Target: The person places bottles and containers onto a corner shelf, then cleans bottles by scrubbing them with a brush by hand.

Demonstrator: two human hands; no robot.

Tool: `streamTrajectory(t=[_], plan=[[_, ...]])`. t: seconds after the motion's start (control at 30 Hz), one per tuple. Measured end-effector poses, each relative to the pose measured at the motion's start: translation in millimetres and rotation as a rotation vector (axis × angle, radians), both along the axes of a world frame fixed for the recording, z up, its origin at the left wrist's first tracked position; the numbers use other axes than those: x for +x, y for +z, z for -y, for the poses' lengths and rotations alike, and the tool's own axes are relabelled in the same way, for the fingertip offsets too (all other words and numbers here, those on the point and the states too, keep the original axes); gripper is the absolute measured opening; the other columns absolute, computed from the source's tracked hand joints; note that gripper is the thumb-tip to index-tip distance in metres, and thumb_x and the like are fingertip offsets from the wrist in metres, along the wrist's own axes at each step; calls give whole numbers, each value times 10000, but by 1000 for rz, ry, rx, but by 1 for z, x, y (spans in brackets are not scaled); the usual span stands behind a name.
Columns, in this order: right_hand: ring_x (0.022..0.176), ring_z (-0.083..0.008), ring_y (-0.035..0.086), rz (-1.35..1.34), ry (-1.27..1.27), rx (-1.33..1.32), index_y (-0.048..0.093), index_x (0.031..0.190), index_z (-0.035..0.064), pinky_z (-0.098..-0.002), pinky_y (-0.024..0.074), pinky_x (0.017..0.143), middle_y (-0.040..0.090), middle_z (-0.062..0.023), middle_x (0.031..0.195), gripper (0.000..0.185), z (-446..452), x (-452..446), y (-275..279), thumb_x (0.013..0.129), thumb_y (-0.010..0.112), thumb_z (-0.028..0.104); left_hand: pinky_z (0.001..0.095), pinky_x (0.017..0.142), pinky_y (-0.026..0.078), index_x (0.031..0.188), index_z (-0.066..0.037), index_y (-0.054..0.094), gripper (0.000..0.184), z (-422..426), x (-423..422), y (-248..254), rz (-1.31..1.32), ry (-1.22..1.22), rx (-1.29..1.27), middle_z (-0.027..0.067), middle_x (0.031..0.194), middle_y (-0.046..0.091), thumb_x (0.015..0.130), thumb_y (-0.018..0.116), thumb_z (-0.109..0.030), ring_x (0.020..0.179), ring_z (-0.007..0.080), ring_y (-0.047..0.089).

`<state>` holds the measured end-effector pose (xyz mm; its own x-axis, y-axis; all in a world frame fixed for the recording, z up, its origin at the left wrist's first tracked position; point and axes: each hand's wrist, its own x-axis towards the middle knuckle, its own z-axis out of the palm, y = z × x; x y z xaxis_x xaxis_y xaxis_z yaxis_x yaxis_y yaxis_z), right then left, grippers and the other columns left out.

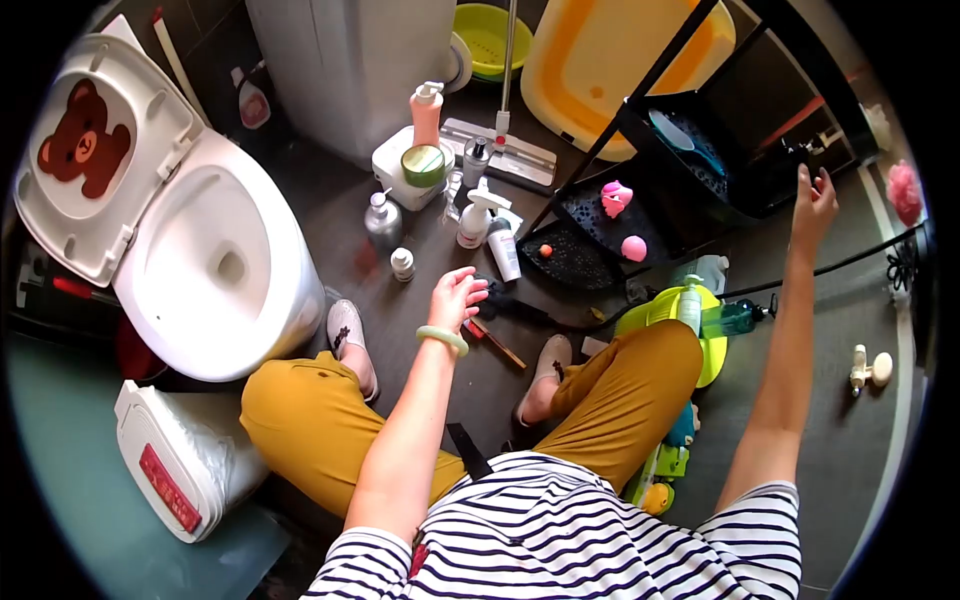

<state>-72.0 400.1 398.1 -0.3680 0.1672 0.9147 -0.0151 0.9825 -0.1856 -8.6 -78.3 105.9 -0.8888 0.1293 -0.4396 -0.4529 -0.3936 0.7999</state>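
Observation:
My left hand (457,300), a pale green bangle on its wrist, is over the floor with its fingers loosely bent and apart, holding nothing I can see. Just beyond its fingertips lies a dark object (515,306), its kind unclear. A white spray bottle (477,222), a white tube (504,250) and a small white bottle (402,264) stand ahead of that hand. On the right, my right hand (815,207) is raised beside the black corner shelf (735,190), fingers apart and empty. A blue brush (672,130) lies in that shelf; pink toys (616,198) sit lower down.
An open toilet (215,260) and a white bin (180,455) are at left. A floor squeegee (505,155), a grey pump bottle (383,222) and a white box (395,165) stand ahead. A lime-green basin (713,360) with bottles sits by my right knee; a dark cable (850,262) crosses at right.

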Motion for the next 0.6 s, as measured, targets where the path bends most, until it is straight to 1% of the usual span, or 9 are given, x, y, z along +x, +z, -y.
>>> streamTrajectory(t=[0.1, 0.2, 0.27, 0.3, 0.4, 0.43, 0.5, 0.53, 0.6], plan=[[846, -184, 570, 2, 199, 30, 594, 1047, 18, -300, 461, 733, 583, -107, 950, 315, 18, 17, -13, 823, 617, 238, 243, 658, 454, 1160, -103, 493, 302, 1, 2, -10, 57, -16, 18, 64, 983, 633, 894, 508, -245, 817, 122, 606], [839, -159, 587, 267, 345, -3, 621, 997, 77, -279, 464, 748, 605, -80, 918, 181, 73, 22, -12, 829, 576, 130, 233, 622, 456, 1160, -104, 487, 289, -3, -1, -13, 60, -30, -2, 63, 971, 634, 901, 492, -234, 797, 121, 610], [821, -176, 605, 490, 422, -11, 612, 986, 39, -275, 472, 732, 615, -92, 922, 202, 107, 20, -7, 806, 580, 125, 226, 598, 458, 1160, -105, 483, 281, -3, -2, -13, 64, -39, -15, 62, 963, 635, 906, 482, -226, 784, 121, 613], [844, -146, 598, 619, 385, 6, 599, 1028, 26, -255, 465, 765, 621, -89, 950, 237, 108, 12, -9, 805, 589, 106, 222, 586, 458, 1160, -106, 481, 278, -4, -1, -13, 67, -36, -16, 61, 959, 635, 909, 476, -223, 777, 121, 615], [939, -233, 583, 848, 262, 139, 545, 1113, 43, -308, 458, 831, 587, -129, 1040, 353, 112, -20, -19, 772, 610, 106, 226, 604, 463, 1166, -101, 469, 284, -4, -1, -6, 62, -51, -24, 64, 966, 632, 908, 478, -220, 779, 124, 612], [939, -233, 583, 844, 264, 134, 545, 1113, 43, -308, 458, 831, 587, -129, 1040, 353, 109, -30, -24, 772, 610, 106, 227, 609, 465, 1168, -100, 465, 287, -4, -1, -4, 59, -54, -26, 65, 969, 630, 907, 479, -220, 780, 126, 611], [1000, -272, 549, 906, 165, 400, 515, 1143, 75, -337, 442, 867, 562, -140, 1059, 397, 109, -41, -33, 755, 597, 95, 229, 616, 467, 1169, -97, 464, 291, -1, 2, -4, 53, -57, -34, 66, 970, 629, 906, 481, -220, 785, 129, 610], [1000, -272, 549, 909, 167, 396, 515, 1143, 75, -337, 442, 867, 562, -140, 1059, 397, 112, -43, -35, 755, 597, 95, 229, 618, 468, 1169, -93, 463, 294, 0, 1, -4, 50, -41, -27, 68, 970, 626, 906, 483, -220, 792, 132, 609], [1009, -295, 531, 965, -38, 475, 507, 1139, 87, -354, 434, 877, 549, -148, 1030, 412, 119, -46, -34, 735, 584, 77, 230, 620, 468, 1170, -89, 463, 296, 2, 1, -4, 56, -22, -15, 70, 970, 624, 905, 485, -220, 798, 135, 608]])
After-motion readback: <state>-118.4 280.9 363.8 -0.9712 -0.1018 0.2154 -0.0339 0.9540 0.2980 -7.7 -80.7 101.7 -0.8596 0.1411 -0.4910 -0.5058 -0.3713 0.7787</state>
